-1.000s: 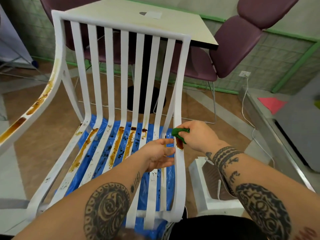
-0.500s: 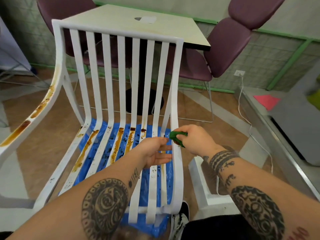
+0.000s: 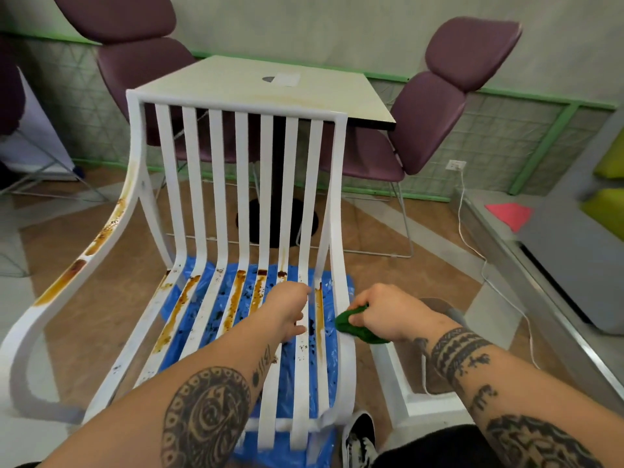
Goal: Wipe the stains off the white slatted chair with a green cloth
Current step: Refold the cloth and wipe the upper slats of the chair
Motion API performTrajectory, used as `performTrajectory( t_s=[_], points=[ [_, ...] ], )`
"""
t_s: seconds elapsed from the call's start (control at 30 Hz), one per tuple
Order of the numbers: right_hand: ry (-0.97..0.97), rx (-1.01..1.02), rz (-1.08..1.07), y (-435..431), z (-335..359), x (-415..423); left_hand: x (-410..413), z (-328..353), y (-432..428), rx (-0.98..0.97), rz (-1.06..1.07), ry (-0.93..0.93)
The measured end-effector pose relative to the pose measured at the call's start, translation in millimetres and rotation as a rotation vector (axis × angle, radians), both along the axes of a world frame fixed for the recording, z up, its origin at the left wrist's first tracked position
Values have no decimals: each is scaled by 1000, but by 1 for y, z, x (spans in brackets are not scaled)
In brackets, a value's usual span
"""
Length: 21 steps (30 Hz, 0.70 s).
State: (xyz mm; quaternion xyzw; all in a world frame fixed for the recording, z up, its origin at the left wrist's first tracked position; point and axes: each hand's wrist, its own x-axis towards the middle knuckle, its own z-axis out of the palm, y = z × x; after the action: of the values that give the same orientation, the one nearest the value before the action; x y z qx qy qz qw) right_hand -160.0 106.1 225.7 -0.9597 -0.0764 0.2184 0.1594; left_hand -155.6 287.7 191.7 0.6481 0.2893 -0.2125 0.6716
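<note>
**Task object.** The white slatted chair [image 3: 236,104] is standing in the centre of the scene, its back on the far side and its seat reaching toward the near edge. Brown stains [image 3: 233,298] are running lengthwise along several seat slats. More brown streaks are showing on the left armrest [image 3: 101,236].

**Right hand.** The right hand [image 3: 388,312] is gripping the green cloth [image 3: 358,327]. The fingers are curling tightly over the cloth, which is bunching into a wad. The wad is pressing against the right side rail of the seat, just right of a stained slat.

**Left hand.** The left hand [image 3: 290,310] is holding a seat slat toward the right of the seat. The thumb and fingers are wrapping round that slat from either edge. This hand is lying just left of the cloth, with one stained slat between them.

**Surroundings.**
- A blue plastic sheet [image 3: 331,352] is lying on the floor under the seat and showing between the slats.
- A square table [image 3: 256,86] is standing just beyond the chair back.
- Purple chairs are flanking the table on the far left [image 3: 135,45] and far right [image 3: 435,106].
- A white cable [image 3: 472,238] is trailing down the right side.
- A dark shoe [image 3: 359,437] is showing at the near edge, below the seat front.
</note>
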Motion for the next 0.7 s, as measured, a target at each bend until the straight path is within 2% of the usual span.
performTrajectory(
  t_s=[0.07,0.17,0.27,0.37,0.43,0.5,0.57,0.63,0.7],
  points=[
    [0,112,-83,2,14,0,-1,4,4,5,9,-72],
    [-17,587,-421,17,33,2,-6,20,7,-89,72,-183],
    [179,1030,-688,41,48,10,-6,37,6,-195,71,-350],
    [428,1278,-682,62,57,13,-4,49,3,-242,-2,-458],
    [563,1325,-569,67,56,12,0,49,3,-215,-4,-464],
    [609,1250,-478,64,54,16,3,40,7,-125,71,-468],
    [428,1065,-524,54,48,29,5,28,13,-33,170,-456],
    [186,877,-604,39,32,48,6,12,16,-13,225,-413],
    [38,710,-570,25,11,63,10,-6,13,-25,231,-372]
  ],
)
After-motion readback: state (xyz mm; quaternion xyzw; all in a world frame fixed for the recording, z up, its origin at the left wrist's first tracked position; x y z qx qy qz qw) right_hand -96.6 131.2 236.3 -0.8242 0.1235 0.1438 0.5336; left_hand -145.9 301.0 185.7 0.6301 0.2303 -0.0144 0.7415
